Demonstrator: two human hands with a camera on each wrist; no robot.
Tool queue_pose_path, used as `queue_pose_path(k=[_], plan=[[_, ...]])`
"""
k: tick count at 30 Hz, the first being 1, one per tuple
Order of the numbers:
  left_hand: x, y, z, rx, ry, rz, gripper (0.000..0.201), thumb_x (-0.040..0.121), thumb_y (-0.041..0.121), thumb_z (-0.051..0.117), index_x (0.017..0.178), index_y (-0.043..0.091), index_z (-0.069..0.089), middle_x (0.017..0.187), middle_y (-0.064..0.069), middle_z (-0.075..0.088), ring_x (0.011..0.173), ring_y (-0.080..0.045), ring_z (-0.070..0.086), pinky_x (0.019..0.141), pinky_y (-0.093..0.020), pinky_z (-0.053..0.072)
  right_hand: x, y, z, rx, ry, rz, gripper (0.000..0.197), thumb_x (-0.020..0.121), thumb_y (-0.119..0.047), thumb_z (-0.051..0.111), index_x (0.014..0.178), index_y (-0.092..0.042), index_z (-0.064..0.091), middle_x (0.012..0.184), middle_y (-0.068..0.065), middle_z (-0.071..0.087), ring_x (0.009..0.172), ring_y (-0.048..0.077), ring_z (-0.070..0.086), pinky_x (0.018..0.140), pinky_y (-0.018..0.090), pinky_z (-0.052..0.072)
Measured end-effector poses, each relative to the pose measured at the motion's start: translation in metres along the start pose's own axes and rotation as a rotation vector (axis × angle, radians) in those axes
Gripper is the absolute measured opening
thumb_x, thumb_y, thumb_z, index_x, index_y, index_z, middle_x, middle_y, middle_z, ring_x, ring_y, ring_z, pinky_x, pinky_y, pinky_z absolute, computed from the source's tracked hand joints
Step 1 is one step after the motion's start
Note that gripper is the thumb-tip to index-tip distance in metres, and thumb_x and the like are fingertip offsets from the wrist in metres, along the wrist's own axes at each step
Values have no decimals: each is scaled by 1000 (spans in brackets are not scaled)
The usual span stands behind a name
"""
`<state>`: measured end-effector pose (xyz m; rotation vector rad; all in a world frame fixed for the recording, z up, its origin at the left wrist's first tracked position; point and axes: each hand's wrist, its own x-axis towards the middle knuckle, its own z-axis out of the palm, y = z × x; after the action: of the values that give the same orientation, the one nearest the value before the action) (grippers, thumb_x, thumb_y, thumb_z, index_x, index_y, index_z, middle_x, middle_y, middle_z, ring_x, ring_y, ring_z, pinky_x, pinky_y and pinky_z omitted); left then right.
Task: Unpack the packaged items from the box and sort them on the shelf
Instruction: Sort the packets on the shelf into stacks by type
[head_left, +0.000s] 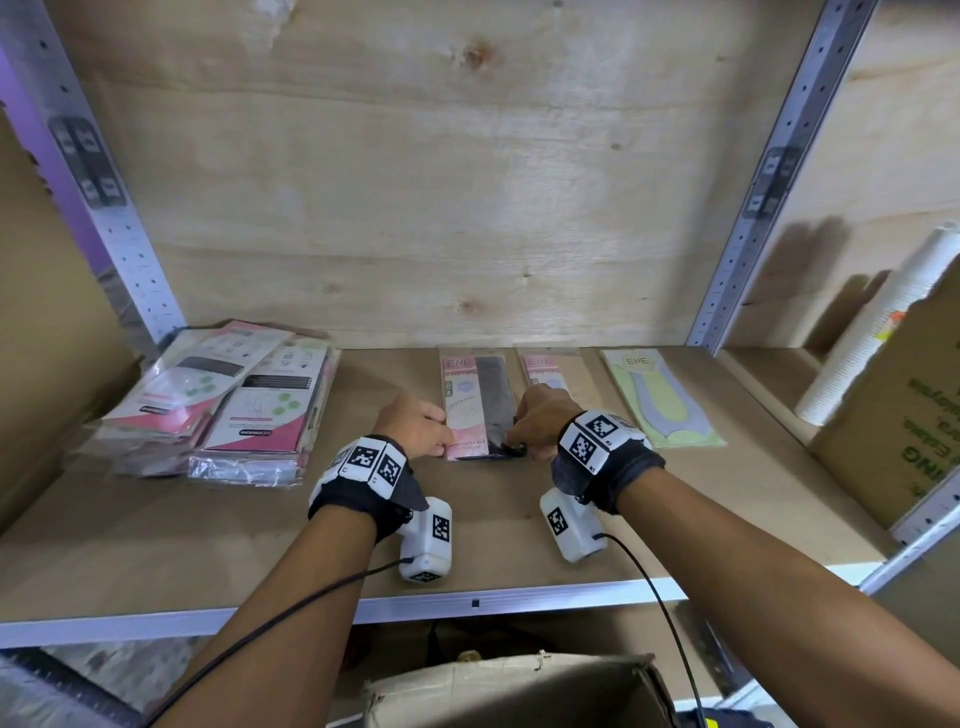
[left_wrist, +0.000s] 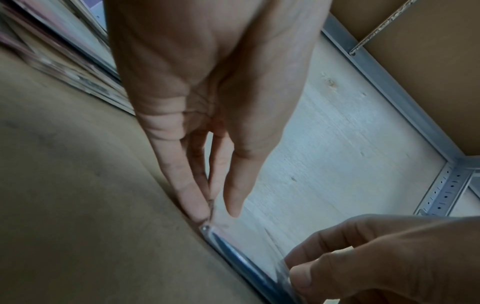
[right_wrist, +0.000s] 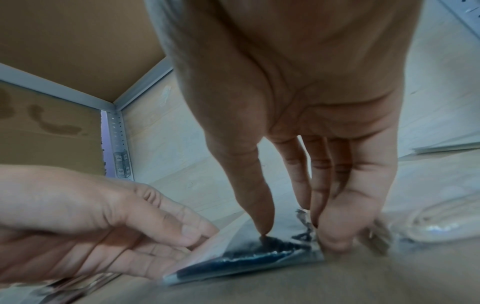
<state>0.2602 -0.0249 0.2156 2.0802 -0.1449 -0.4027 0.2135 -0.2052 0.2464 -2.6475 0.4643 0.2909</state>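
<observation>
Nearest to us, under the shelf edge, we see the open cardboard box (head_left: 519, 686). Above it our two hands meet on the shelf board (head_left: 156, 545) at one flat packet with a black item (head_left: 480, 402). Our left hand (head_left: 415, 428) touches the packet's near left corner with almost straight fingers (left_wrist: 192, 197), the thumb just above the plastic. Our right hand (head_left: 543, 421) pinches the near right corner: the thumb (right_wrist: 259, 207) presses on top and the other fingers curl at the crumpled edge. Just beyond our right fingers lies a second pink packet (head_left: 545, 369), and further right a green packet (head_left: 660, 400), apart from it. Well to the left of our left fingers sits a pile of pink and white packets (head_left: 223, 400). Far right stands a cardboard carton (head_left: 904, 415) with a stack of white cups (head_left: 872, 332) beside it.
</observation>
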Motion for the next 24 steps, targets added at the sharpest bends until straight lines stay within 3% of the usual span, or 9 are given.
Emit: queue_pose_path(k=[2, 4, 9, 12, 14, 16, 19, 21, 24], plan=[[-2, 3, -5, 64, 89, 19, 13, 80, 4, 77, 79, 14, 69, 96, -14, 72, 84, -27, 75, 82, -41, 62, 0, 1, -1, -7, 18, -27, 30, 81, -27, 76, 92, -9, 54, 96, 12, 54, 84, 25, 56, 62, 27, 47], [0, 4, -14, 78, 212, 31, 32, 80, 9, 76, 61, 24, 56, 79, -11, 68, 77, -27, 75, 80, -46, 62, -1, 1, -3, 28, 71, -90, 35, 81, -23, 75, 107, -8, 58, 108, 12, 59, 97, 24, 59, 71, 27, 50], [-7, 2, -56, -78, 383, 44, 27, 78, 14, 74, 57, 26, 63, 66, 7, 69, 71, -25, 75, 81, -43, 62, -1, -21, -2, 170, 116, -295, 35, 85, -27, 75, 114, -14, 59, 108, 1, 60, 97, 17, 56, 75, 25, 42], [-18, -8, -83, -155, 469, 49, 14, 77, 18, 71, 66, 26, 70, 79, 4, 74, 76, -27, 74, 83, -43, 61, 2, -48, 12, 299, 0, -357, 21, 88, -24, 72, 105, -13, 65, 88, 5, 67, 69, 14, 62, 58, 21, 46], [-27, -17, -102, -128, 529, 56, 11, 77, 20, 66, 68, 24, 71, 80, 2, 76, 86, -29, 73, 86, -40, 59, 4, -68, 27, 360, -45, -355, 10, 89, -21, 69, 97, -16, 65, 82, 9, 68, 59, 14, 62, 51, 23, 47], [-37, -26, -121, -111, 593, 42, 19, 79, 20, 63, 61, 26, 68, 75, 4, 75, 87, -29, 72, 86, -36, 58, 7, -90, 41, 407, -73, -346, 7, 91, -20, 67, 96, -16, 64, 84, 14, 69, 63, 19, 64, 52, 26, 50], [-50, -40, -146, -145, 639, 21, 14, 79, 21, 62, 69, 23, 72, 86, -5, 77, 89, -33, 72, 87, -43, 59, 12, -125, 62, 508, -128, -322, 16, 95, -19, 63, 104, -7, 60, 75, 13, 62, 63, 24, 63, 49, 27, 51], [-56, -51, -162, -129, 656, 19, 13, 79, 23, 63, 74, 23, 74, 90, -7, 77, 91, -35, 71, 89, -45, 59, 16, -149, 75, 596, -164, -285, 16, 94, -20, 63, 92, -7, 56, 72, 12, 56, 61, 26, 62, 51, 31, 51], [-61, -64, -178, -138, 671, 5, 21, 78, 23, 64, 60, 31, 70, 87, -8, 77, 93, -36, 71, 88, -47, 59, 21, -177, 92, 690, -197, -221, 30, 91, -30, 69, 78, -8, 53, 67, 9, 51, 48, 22, 58, 51, 34, 52]])
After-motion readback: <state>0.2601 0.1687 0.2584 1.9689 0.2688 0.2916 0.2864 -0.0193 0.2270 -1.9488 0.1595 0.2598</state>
